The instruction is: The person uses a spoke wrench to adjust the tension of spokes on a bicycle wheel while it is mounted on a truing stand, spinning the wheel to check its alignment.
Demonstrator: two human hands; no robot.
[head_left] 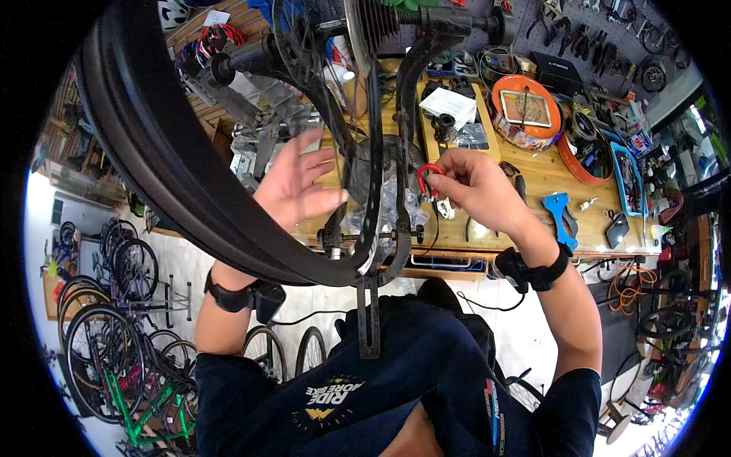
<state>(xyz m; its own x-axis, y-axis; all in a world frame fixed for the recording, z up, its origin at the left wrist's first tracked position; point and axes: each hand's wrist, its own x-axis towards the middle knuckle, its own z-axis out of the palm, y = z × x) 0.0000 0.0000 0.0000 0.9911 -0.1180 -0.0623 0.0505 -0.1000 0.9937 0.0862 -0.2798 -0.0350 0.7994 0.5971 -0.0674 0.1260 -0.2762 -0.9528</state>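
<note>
A black bicycle wheel rim point(164, 179) stands upright in a black wheel truing stand point(410, 91), its spokes blurred in the upper middle. On the left of the wheel my left hand point(298, 183) is raised with its fingers spread, holding nothing. It is seen partly through the spokes, close to the rim. My right hand point(481, 189), on the other side of the stand, pinches a small red spoke wrench point(423, 170) between thumb and fingers. The wrench is just beside the stand's right arm, apart from the rim.
The wooden workbench point(525, 181) carries an orange round dish point(505, 87), a blue-handled tool point(561, 217), a blue tray point(642, 199) of tools and white papers point(449, 105). Tools hang on a pegboard point(525, 30). Several bicycles point(99, 358) stand on the left floor; an orange cable point(632, 286) hangs at right.
</note>
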